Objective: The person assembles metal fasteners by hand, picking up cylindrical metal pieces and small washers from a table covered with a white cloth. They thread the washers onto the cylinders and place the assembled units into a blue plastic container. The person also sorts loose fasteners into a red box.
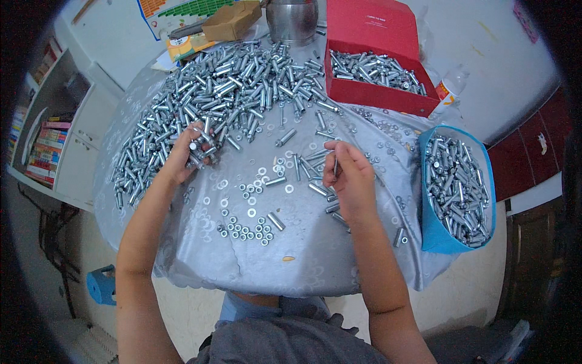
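here the left hand [187, 151] clasps several metal sleeves [200, 151] at the heap's [230, 91] edge while the right hand [347, 176] pinches one bolt [335, 165] upright, ready for fitting above the desk [303, 261].

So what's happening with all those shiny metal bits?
A person sits at a round table covered in silver cloth, sorting metal hardware. The left hand grips a few bolts at the edge of a big heap of bolts. The right hand holds one thin piece upright. Loose washers and nuts lie between the hands. A red box and a blue bin hold more metal pieces.
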The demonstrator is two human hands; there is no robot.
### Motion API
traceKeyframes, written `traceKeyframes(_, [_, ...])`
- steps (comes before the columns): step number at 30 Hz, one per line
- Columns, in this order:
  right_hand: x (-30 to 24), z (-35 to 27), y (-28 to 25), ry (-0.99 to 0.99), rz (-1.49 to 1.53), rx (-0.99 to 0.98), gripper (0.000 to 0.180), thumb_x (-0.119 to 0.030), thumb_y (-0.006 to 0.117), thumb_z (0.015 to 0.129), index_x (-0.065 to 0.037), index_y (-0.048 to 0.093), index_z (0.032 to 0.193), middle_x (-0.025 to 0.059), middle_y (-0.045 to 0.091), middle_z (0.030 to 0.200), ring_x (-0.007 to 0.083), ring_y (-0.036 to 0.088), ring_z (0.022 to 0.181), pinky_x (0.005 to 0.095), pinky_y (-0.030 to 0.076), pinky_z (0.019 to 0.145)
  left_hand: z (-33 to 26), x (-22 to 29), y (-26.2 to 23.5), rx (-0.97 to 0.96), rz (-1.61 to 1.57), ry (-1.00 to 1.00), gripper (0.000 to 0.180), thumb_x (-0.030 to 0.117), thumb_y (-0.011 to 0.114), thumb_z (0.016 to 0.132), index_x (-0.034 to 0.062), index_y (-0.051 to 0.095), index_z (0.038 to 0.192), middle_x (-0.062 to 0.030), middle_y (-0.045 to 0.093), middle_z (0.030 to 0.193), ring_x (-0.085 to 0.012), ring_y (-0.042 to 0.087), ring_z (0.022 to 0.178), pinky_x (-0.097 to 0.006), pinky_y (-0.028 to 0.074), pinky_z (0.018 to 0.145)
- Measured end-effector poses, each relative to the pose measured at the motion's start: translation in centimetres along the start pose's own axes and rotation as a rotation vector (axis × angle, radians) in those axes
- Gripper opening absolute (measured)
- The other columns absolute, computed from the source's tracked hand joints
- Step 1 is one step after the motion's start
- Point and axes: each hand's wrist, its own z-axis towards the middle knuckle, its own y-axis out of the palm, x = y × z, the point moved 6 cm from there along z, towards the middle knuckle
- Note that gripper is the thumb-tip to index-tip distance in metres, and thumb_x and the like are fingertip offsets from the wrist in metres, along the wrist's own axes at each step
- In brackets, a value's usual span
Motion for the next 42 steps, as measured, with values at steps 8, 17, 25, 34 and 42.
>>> traceKeyframes(8, [0.0,-0.1,0.2,0.017,0.014,-0.003,0.022,-0.018,0.045,0.088,0.001,0.054,0.096,0.0008,0.048,0.065,0.0076,0.043,0.054,0.0207,0.037,0.047,-0.3,-0.3,-0.2,0.007,-0.039,0.017,0.012,0.019,0.046,0.079,0.014,0.043,0.09,-0.0032,0.051,0.093,-0.0119,0.044,0.069,-0.023,0.038,0.045])
traceKeyframes(17, [0.3,0.1,-0.2,0.039,-0.006,0.034,0.023,-0.019,0.045,0.088,0.0,0.055,0.095,0.0007,0.048,0.065,0.0078,0.043,0.054,0.0207,0.036,0.047,2.2,4.8,-0.4,0.29,0.117,-0.238,0.018,0.025,0.051,0.081,0.0074,0.048,0.086,-0.0066,0.051,0.071,-0.0096,0.045,0.053,-0.018,0.039,0.042])
traceKeyframes(25, [0.7,0.2,-0.3,0.04,-0.037,0.037,0.022,-0.019,0.046,0.088,0.0,0.055,0.094,0.0015,0.048,0.065,0.0082,0.044,0.054,0.0208,0.036,0.046,8.2,13.9,-1.1,0.183,-0.102,0.351,0.055,0.026,0.054,0.084,0.007,0.026,0.127,-0.0169,0.037,0.122,-0.0279,0.041,0.111,-0.043,0.041,0.088])
traceKeyframes(34, [0.9,0.2,0.0,0.036,-0.036,0.04,0.022,-0.02,0.047,0.088,0.0,0.055,0.094,0.0012,0.048,0.065,0.0083,0.044,0.053,0.0211,0.037,0.047,1.3,4.7,-3.4,0.19,0.998,0.175,0.032,0.034,0.063,0.075,0.0019,0.061,0.075,-0.0023,0.055,0.058,-0.0101,0.047,0.049,-0.026,0.04,0.045])
traceKeyframes(42, [1.0,0.2,-0.2,0.025,-0.062,0.045,0.023,-0.021,0.048,0.087,0.0,0.055,0.095,0.0016,0.049,0.066,0.0088,0.044,0.053,0.0213,0.037,0.047,-1.5,1.2,0.8,0.018,1.556,-0.049,0.045,0.043,0.057,0.068,-0.0016,0.063,0.067,-0.0174,0.06,0.065,-0.0308,0.059,0.065,-0.038,0.047,0.062])
